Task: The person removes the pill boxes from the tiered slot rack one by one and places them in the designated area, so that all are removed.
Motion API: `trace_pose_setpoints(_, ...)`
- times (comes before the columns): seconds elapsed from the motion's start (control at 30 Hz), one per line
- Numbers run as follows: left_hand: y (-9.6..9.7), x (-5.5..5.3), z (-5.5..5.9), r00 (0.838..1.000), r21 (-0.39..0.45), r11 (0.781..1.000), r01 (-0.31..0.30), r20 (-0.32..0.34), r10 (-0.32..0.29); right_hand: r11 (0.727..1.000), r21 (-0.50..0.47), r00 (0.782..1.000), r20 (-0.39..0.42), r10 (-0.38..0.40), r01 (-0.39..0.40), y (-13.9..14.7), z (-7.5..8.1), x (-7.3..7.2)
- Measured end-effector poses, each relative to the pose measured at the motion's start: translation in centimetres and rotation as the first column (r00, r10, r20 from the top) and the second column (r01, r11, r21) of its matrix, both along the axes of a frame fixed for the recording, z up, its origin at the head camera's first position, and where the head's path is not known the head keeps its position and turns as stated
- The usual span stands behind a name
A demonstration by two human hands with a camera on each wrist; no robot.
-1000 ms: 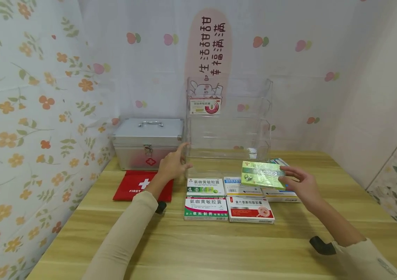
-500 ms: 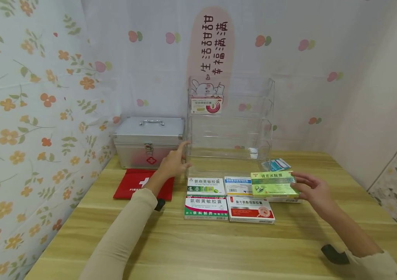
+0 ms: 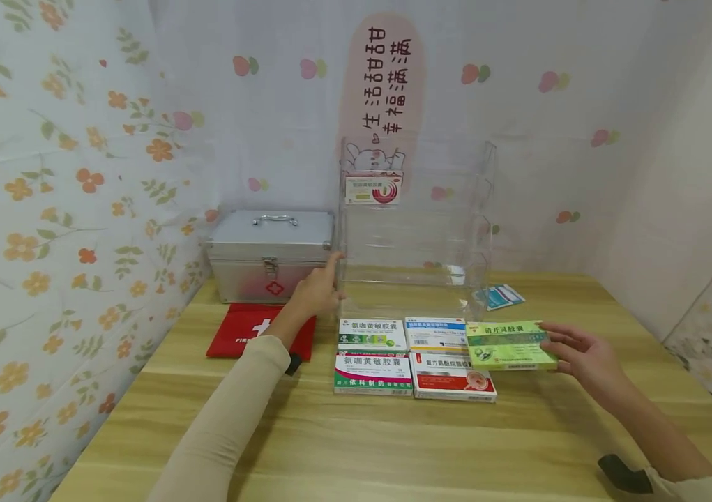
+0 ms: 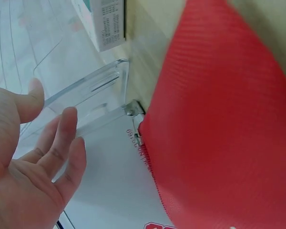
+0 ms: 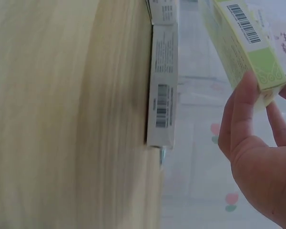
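Observation:
My right hand (image 3: 588,355) pinches the right end of a green medicine box (image 3: 509,345), thumb on one side and fingers on the other. The green box (image 5: 243,45) is held tilted above the tabletop, overlapping the corner of a red-and-white medicine box (image 3: 446,376) in the head view. At the clear acrylic rack (image 3: 418,284), my left hand (image 3: 316,289) is by the left side panel. Its thumb and fingers (image 4: 66,126) are spread loosely about the panel's edge in the left wrist view, with no box among them. One red-and-white box (image 3: 373,189) stands in an upper rack tier.
Beside the red-and-white box lie a pink-and-green box (image 3: 373,374), a white-and-green box (image 3: 371,336) and a blue-and-white box (image 3: 436,335). A silver first-aid case (image 3: 270,268) and red pouch (image 3: 230,331) are left of the rack. A blue packet (image 3: 505,296) lies right.
My right hand has carried the green box right and toward me, lowering it in the head view and uncovering the blue packet. The left hand stays at the rack's side.

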State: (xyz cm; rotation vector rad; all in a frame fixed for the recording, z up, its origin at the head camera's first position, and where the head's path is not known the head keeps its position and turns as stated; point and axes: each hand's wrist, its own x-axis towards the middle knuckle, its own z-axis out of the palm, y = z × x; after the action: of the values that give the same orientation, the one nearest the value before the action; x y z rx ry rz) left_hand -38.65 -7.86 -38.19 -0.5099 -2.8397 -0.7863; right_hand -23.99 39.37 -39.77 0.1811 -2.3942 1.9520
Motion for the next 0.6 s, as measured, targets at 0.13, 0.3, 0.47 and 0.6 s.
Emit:
trace_pose_setpoints(0.13, 0.1, -0.2, 0.2, 1.0, 0.0, 1.0, -0.015, 0.013, 0.015, 1.0, 0.023, 1.0, -0.001, 0.017, -0.017, 0.7, -0.3, 0.2)
trace_pose_setpoints(0.3, 0.2, 0.0, 0.1, 1.0, 0.025, 1.0, -0.014, 0.011, 0.014, 0.99, 0.144, 0.999, 0.04, -0.01, 0.004, 1.7, -0.6, 0.7)
trace_pose_setpoints(0.47, -0.1, 0.2, 0.0, 0.999, 0.01, 1.0, -0.028, 0.024, 0.028, 0.952, 0.303, 0.998, 0.025, -0.053, 0.043, 2.6, -0.9, 1.1)
trace_pose_setpoints(0.6, 0.0, 0.2, 0.0, 1.0, 0.01, 1.0, -0.019, 0.017, 0.019, 0.935, 0.353, 0.997, 0.05, -0.062, 0.04, 3.6, -1.1, 1.4)
